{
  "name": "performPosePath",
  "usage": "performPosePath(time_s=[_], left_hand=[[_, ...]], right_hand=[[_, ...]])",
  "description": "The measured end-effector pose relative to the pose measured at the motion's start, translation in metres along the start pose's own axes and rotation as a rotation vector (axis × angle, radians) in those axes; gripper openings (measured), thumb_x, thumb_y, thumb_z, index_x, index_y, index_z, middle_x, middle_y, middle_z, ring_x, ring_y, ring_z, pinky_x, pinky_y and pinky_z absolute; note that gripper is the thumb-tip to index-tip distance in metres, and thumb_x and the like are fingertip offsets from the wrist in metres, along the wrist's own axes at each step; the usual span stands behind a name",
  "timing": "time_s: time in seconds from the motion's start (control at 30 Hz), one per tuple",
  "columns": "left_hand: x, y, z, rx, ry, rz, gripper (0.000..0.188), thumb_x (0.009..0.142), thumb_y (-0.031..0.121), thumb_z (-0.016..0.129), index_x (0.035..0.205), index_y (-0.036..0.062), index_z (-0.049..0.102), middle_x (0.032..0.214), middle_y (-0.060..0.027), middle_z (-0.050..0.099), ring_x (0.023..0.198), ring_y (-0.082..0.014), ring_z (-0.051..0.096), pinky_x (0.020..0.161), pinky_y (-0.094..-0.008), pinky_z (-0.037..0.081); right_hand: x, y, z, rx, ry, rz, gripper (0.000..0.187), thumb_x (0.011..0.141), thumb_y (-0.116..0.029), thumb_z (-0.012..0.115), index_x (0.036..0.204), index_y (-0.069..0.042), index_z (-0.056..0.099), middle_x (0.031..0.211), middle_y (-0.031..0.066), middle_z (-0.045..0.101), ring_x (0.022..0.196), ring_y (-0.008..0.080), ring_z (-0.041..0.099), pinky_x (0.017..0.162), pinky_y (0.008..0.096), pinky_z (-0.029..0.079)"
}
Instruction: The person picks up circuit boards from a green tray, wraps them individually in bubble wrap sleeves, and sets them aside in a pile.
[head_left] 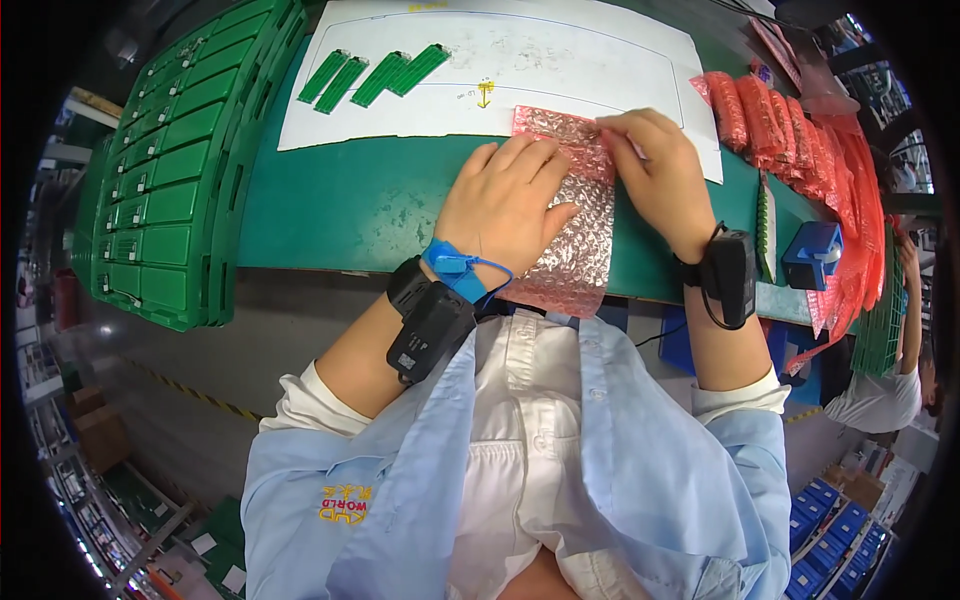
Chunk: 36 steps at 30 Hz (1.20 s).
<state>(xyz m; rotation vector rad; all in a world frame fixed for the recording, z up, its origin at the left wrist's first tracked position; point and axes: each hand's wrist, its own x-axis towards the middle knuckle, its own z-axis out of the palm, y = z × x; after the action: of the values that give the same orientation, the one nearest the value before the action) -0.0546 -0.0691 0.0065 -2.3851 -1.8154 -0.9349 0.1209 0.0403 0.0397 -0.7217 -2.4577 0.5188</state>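
A strip of pink bubble wrap runs from the white sheet down over the near edge of the green table. Its far end looks folded over. My left hand lies on the wrap with fingers stretched out, pressing its left side. At the wrap's far right corner, the thumb and forefinger of my right hand pinch the edge. Whether anything lies inside the fold is hidden. Several green circuit boards rest slanted on the white sheet, beyond my left hand.
A large green compartment tray stands at the left. Wrapped pink bundles line the right, beside hanging pink wrap. Near them are a blue tape dispenser and a narrow green strip. Another person is at far right.
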Motion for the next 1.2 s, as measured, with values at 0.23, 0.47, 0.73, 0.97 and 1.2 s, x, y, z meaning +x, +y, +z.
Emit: performPosePath(time_s=[0.23, 0.47, 0.73, 0.97, 1.2], left_hand=[[0.003, -0.001, 0.002, 0.063, 0.001, 0.031, 0.048, 0.085, 0.035, 0.065, 0.122, 0.0052, 0.058, 0.128, -0.0089, 0.056, 0.122, -0.0243, 0.048, 0.102, -0.0424, 0.036], [0.000, -0.009, -0.008, 0.066, 0.026, 0.034, 0.045, 0.086, 0.034, 0.064, 0.120, 0.0058, 0.060, 0.128, -0.0078, 0.057, 0.123, -0.0241, 0.047, 0.103, -0.0430, 0.035], [-0.016, -0.010, -0.035, 0.011, 0.049, 0.013, 0.048, 0.082, 0.034, 0.067, 0.120, 0.0063, 0.060, 0.126, -0.0075, 0.058, 0.123, -0.0245, 0.047, 0.104, -0.0438, 0.034], [-0.026, -0.020, -0.051, -0.015, 0.083, 0.020, 0.048, 0.080, 0.034, 0.068, 0.119, 0.0063, 0.061, 0.124, -0.0075, 0.058, 0.122, -0.0248, 0.048, 0.104, -0.0435, 0.033], [-0.037, -0.031, -0.036, -0.016, 0.055, 0.002, 0.047, 0.083, 0.033, 0.066, 0.121, 0.0067, 0.060, 0.126, -0.0080, 0.057, 0.124, -0.0249, 0.047, 0.105, -0.0432, 0.033]], right_hand=[[0.012, 0.014, 0.003, -0.135, -0.001, 0.034, 0.018, 0.086, -0.009, 0.066, 0.103, -0.001, 0.068, 0.093, 0.0133, 0.065, 0.089, 0.0266, 0.064, 0.079, 0.0337, 0.050], [0.077, 0.000, -0.014, -0.045, 0.031, 0.100, 0.023, 0.088, -0.016, 0.065, 0.107, -0.003, 0.068, 0.106, 0.0142, 0.065, 0.094, 0.0268, 0.063, 0.080, 0.0334, 0.050], [0.153, -0.034, 0.079, -0.138, 0.020, -0.373, 0.034, 0.089, -0.015, 0.062, 0.121, -0.004, 0.061, 0.113, 0.0166, 0.064, 0.100, 0.0330, 0.063, 0.088, 0.0386, 0.050], [0.176, -0.064, 0.104, -0.160, -0.182, -0.202, 0.037, 0.085, -0.014, 0.065, 0.120, -0.002, 0.060, 0.109, 0.0184, 0.064, 0.099, 0.0344, 0.062, 0.087, 0.0408, 0.050], [0.157, -0.056, 0.085, -0.074, -0.311, -0.108, 0.032, 0.080, -0.017, 0.069, 0.109, -0.004, 0.063, 0.088, 0.0144, 0.065, 0.087, 0.0297, 0.062, 0.077, 0.0375, 0.049]])
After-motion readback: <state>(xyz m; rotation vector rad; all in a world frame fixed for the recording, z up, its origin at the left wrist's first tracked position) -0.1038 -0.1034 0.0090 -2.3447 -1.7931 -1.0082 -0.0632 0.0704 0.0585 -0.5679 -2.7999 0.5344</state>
